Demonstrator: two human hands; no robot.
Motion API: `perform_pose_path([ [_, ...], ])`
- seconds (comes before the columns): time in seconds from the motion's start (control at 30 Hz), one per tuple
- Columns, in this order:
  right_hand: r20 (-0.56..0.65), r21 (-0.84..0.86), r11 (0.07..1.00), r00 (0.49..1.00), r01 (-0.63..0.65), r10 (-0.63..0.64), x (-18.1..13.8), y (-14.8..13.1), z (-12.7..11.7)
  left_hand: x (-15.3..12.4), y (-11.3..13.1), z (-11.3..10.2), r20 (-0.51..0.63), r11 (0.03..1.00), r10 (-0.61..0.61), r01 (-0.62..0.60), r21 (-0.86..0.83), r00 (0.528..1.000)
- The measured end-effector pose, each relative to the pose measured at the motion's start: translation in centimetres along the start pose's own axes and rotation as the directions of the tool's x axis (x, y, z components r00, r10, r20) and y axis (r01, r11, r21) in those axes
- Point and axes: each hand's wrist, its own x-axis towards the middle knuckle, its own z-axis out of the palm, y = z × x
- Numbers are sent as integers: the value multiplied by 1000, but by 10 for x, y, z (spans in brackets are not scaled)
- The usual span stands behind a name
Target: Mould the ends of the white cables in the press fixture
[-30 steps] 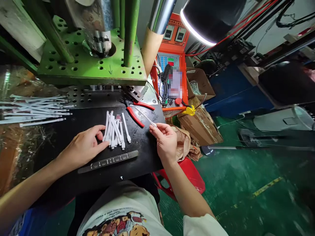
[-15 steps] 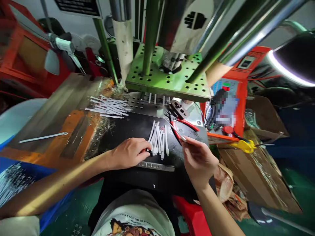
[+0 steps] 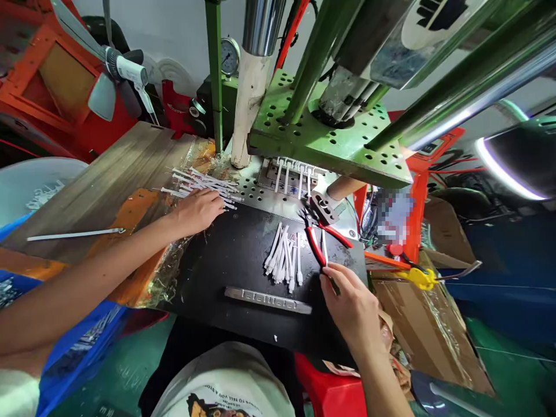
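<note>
Pinching one strip (image 3: pixel 324 244), the right grip (image 3: pixel 353 304) is near one pair of pliers (image 3: pixel 314 245).

Slim white plastic-looking strip (image 3: pixel 324 248): near end pinched in right grip (image 3: pixel 354 304), free end pointing away from the person. Loose heap of flat, narrow white strips (image 3: pixel 203 180): under and just beyond left grip (image 3: pixel 197 211), strips overlapping, mostly running left-right; hand covers part of the near edge, can't tell if one is pinched. Smaller bundle of short white strips with blocky ends (image 3: pixel 284 256): between the two grips, nearer right, lying flat, blocky ends toward the person, rightmost strip slightly apart.
</note>
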Motion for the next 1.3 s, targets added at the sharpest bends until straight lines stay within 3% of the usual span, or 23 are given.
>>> perform_pose_path([
  [0.1,74,56,998,996,37,-41,35,-20,-7,-5,11,-5,-39,999,-34,33,-26,999],
  [0.17,145,157,978,977,136,-159,71,-43,2,-14,19,-13,-5,989,-98,97,-110,995],
  [0.27,367,362,907,862,214,-349,132,-85,38,-32,32,-32,44,932,-251,253,-258,967],
  [0.37,505,285,933,793,219,-340,182,-120,78,-53,44,-48,8,835,-352,318,-448,936],
  [0.47,563,215,940,752,266,-342,202,-140,97,-72,55,-54,70,629,-427,352,-694,901],
  [0.6,533,172,868,697,466,-479,192,-150,92,-89,68,-49,192,246,-465,335,-910,864],
  [0.67,511,125,815,667,566,-542,183,-149,83,-94,75,-45,201,169,-477,314,-934,856],
  [0.73,484,100,800,673,592,-559,172,-141,72,-99,84,-41,141,231,-518,297,-927,844],
  [0.8,470,91,840,721,534,-509,158,-124,57,-105,94,-37,-10,427,-525,253,-868,851],
  [0.87,463,138,900,776,414,-429,135,-101,39,-111,104,-32,-188,630,-429,144,-763,884],
  [0.93,441,281,926,823,251,-357,102,-77,20,-114,113,-24,-296,732,-287,9,-681,911],
  [1.0,399,462,885,880,52,-259,63,-60,4,-113,123,-13,-334,767,-158,-98,-634,929],
  [1.1,328,668,725,941,-166,-87,7,-53,-8,-104,142,3,-333,787,-26,-186,-588,943],
  [1.17,286,728,658,957,-191,-39,-17,-57,-8,-94,155,11,-316,805,11,-195,-560,949],
  [1.3,207,717,687,977,-118,-49,-31,-65,0,-76,171,15,-312,847,28,-188,-497,950],
])
